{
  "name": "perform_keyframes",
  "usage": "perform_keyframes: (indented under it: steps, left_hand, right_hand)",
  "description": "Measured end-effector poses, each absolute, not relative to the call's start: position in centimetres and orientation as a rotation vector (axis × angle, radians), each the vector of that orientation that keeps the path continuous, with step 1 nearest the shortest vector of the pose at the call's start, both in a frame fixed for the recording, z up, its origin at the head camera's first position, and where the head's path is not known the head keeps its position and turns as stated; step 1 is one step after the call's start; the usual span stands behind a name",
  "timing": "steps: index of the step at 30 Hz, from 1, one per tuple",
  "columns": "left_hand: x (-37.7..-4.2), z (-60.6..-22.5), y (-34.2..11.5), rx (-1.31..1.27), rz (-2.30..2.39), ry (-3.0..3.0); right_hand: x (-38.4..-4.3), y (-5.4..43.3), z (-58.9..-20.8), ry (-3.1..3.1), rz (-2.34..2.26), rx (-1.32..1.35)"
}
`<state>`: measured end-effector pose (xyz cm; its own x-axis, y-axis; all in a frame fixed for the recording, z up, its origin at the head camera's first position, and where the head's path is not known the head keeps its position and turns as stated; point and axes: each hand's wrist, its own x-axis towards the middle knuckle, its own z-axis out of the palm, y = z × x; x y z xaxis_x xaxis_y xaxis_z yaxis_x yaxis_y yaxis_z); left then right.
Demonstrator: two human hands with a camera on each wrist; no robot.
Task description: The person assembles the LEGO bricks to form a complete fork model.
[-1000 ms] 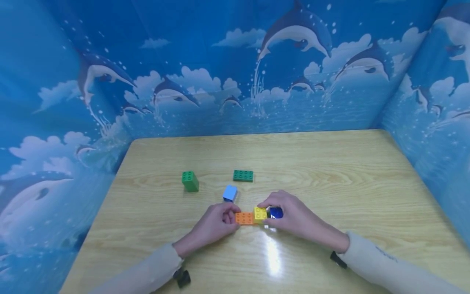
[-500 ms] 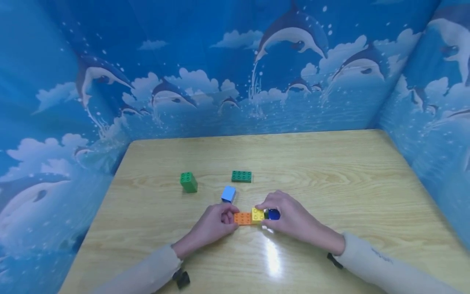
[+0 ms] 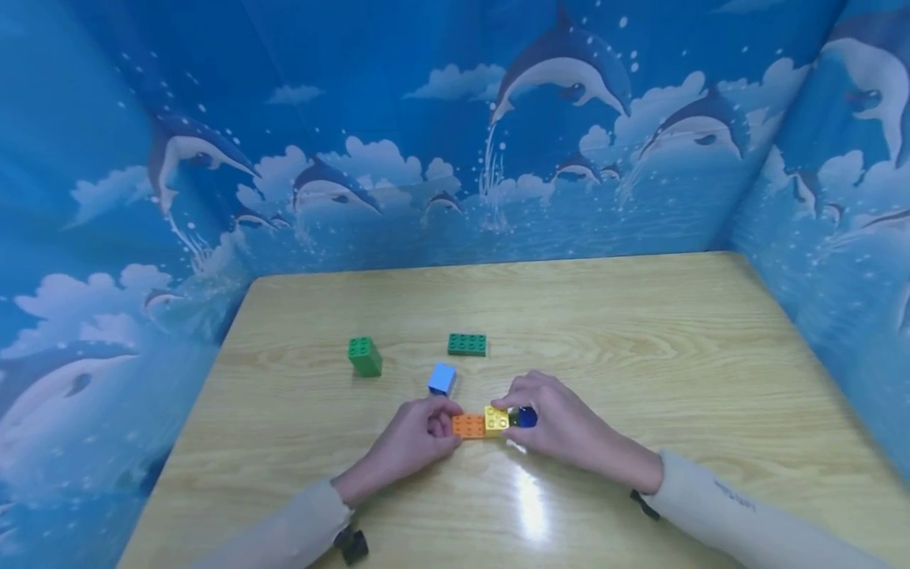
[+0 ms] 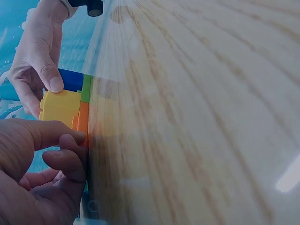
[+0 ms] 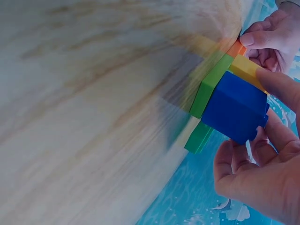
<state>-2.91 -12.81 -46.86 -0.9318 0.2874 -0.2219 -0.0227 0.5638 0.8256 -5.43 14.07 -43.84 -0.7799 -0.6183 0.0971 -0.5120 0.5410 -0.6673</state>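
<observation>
In the head view my left hand [image 3: 415, 438] pinches the left end of a flat orange brick [image 3: 468, 426] between thumb and fingers. A yellow brick [image 3: 496, 420] rises at the orange brick's right end, and my right hand [image 3: 558, 415] pinches it with the thumb on the near side. Just right of it, partly inside that hand's grip, a dark blue brick [image 5: 236, 105] sits on a light green brick [image 5: 211, 86], as the right wrist view shows. The left wrist view has the yellow brick [image 4: 61, 105] standing over the orange one [image 4: 83, 118].
Farther back on the wooden table [image 3: 640, 316] are a tall green brick [image 3: 366, 357], a flat dark green brick [image 3: 467, 344] and a light blue brick [image 3: 442, 379], the last close behind my left fingers. Dolphin-printed cloth walls [image 3: 441, 221] enclose the table's back and sides.
The right hand, with the yellow brick and the dark blue brick beside it, has shifted slightly left toward the orange brick. My left hand keeps its pinch. The head view has drifted a little.
</observation>
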Motion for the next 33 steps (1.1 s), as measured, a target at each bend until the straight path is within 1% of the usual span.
perform_keyframes:
  steps: [12,23,28,33]
  left_hand:
    - [-2.2,-46.4,-13.1,0.102,1.36,2.445]
    - [-1.7,-45.7,-13.7,-0.054,1.445,2.564]
    - [-1.9,-45.6,-14.1,-0.158,1.476,2.611]
    - [-2.3,-45.9,-14.3,-0.179,1.501,2.636]
  right_hand:
    - [-5.2,14.2,-44.3,2.597,-1.127,-0.957]
    - [-5.5,14.3,-44.4,2.58,-1.164,-0.861]
    - [-5.6,14.3,-44.6,2.557,-1.198,-0.844]
    - [-5.7,14.4,-44.8,2.515,-1.244,-0.815]
